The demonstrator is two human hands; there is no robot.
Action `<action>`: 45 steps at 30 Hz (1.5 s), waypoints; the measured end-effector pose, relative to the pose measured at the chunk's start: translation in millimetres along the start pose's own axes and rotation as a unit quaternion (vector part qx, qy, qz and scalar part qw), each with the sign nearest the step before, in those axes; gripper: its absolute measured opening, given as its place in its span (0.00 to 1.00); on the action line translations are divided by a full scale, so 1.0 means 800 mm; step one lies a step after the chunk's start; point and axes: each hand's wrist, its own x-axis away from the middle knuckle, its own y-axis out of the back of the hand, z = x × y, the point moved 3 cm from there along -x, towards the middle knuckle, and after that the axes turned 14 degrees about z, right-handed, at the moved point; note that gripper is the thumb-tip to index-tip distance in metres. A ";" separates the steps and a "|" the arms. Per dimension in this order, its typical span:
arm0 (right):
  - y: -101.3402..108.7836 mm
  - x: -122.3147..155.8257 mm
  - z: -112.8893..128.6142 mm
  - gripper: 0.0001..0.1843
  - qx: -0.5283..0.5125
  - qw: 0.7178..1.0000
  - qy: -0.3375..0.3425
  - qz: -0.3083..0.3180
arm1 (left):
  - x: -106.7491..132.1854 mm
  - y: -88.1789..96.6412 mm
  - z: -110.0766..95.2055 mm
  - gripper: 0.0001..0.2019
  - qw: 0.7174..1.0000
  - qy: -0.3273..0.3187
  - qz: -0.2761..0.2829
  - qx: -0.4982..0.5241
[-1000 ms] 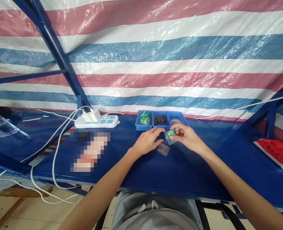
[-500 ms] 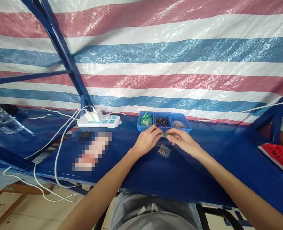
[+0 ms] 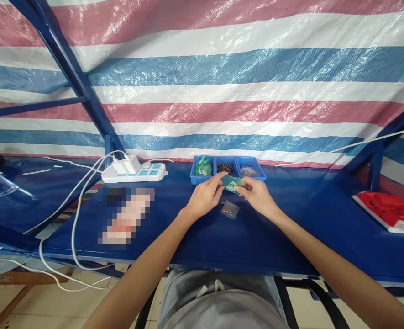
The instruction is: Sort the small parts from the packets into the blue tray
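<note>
Both my hands meet above the blue table point(image 3: 291, 228), pinching a small green packet point(image 3: 229, 183) between them. My left hand point(image 3: 204, 198) grips its left end with thumb and fingers closed. My right hand point(image 3: 255, 196) holds its right end, fingers curled. Just below the hands lies a small clear bag point(image 3: 229, 209) with tiny brass-coloured parts. Right behind the hands stands a blue three-compartment tray point(image 3: 227, 169): green packets on the left, dark small parts in the middle, clear bags on the right.
A white power strip point(image 3: 135, 172) with chargers and white cables point(image 3: 75, 205) lies to the left. A blurred-out object point(image 3: 128, 217) rests left of my forearm. A red and white bag point(image 3: 390, 211) lies far right. A striped tarp point(image 3: 222, 91) hangs behind.
The green packet, held mostly by my right hand a second ago, is now pinched between both hands and shows flatter. The view has shifted slightly; the clear bag has stayed on the table.
</note>
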 end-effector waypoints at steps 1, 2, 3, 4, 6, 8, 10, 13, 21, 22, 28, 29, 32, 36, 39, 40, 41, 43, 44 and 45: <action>0.001 0.000 0.000 0.20 0.001 1.000 0.000 -0.005 | 0.001 0.000 -0.001 0.24 1.000 -0.003 0.006 0.003; 0.002 0.001 0.000 0.21 0.002 1.000 0.000 -0.010 | 0.001 0.001 -0.002 0.27 1.000 -0.006 0.010 0.004; 0.002 0.002 0.001 0.22 0.003 1.000 0.001 -0.012 | 0.001 0.001 -0.003 0.29 1.000 -0.009 0.013 0.003; 0.002 0.002 0.002 0.22 0.002 1.000 0.003 -0.012 | 0.002 0.002 -0.004 0.30 1.000 -0.010 0.014 -0.001; 0.002 0.003 0.004 0.23 -0.003 1.000 0.006 -0.006 | 0.001 0.002 -0.005 0.29 1.000 -0.014 0.012 -0.010; 0.001 0.004 0.005 0.23 -0.012 1.000 0.006 0.005 | 0.001 0.001 -0.004 0.24 1.000 -0.019 0.006 -0.019; 0.000 0.004 0.004 0.24 -0.026 1.000 0.001 0.017 | 0.000 0.000 -0.002 0.19 0.999 -0.021 0.001 -0.025; -0.002 0.004 0.004 0.25 -0.071 0.997 -0.007 0.012 | -0.001 0.000 0.000 0.16 0.999 -0.025 -0.009 -0.028; -0.007 0.005 0.007 0.32 -0.178 0.984 0.010 0.023 | -0.001 0.000 0.001 0.10 0.999 -0.035 -0.031 -0.018; -0.007 0.005 0.006 0.30 -0.167 0.986 0.014 0.026 | -0.001 0.000 0.002 0.09 0.999 -0.029 -0.031 -0.017; -0.006 0.006 0.003 0.23 -0.103 0.994 0.036 0.020 | -0.003 -0.001 0.009 0.19 1.000 0.025 -0.009 -0.016; -0.006 0.007 0.003 0.22 -0.092 0.995 0.038 0.020 | -0.003 -0.001 0.009 0.19 0.999 0.027 -0.002 -0.021; -0.007 0.009 0.003 0.21 -0.047 0.998 0.038 0.017 | -0.004 -0.003 0.009 0.18 0.999 0.027 0.009 -0.034; -0.007 0.010 0.008 0.19 0.055 0.997 0.048 -0.007 | -0.004 -0.003 0.010 0.14 0.999 0.015 -0.001 -0.044; -0.006 0.010 0.013 0.14 0.118 0.990 0.066 -0.033 | -0.004 -0.001 0.010 0.12 0.999 0.006 -0.020 -0.039; -0.006 0.010 0.014 0.14 0.127 0.989 0.073 -0.034 | -0.005 0.001 0.010 0.11 0.999 0.006 -0.028 -0.033; -0.007 0.010 0.016 0.16 0.133 0.987 0.079 -0.031 | -0.005 0.002 0.009 0.11 0.999 0.007 -0.036 -0.025; -0.008 0.010 0.017 0.19 0.137 0.986 0.087 -0.025 | -0.005 0.004 0.007 0.11 0.999 0.012 -0.049 -0.011; -0.008 0.010 0.018 0.21 0.137 0.986 0.088 -0.024 | -0.005 0.004 0.007 0.10 0.998 0.017 -0.054 -0.004; -0.009 0.011 0.018 0.22 0.135 0.987 0.087 -0.024 | -0.005 0.005 0.006 0.09 0.998 0.021 -0.056 0.002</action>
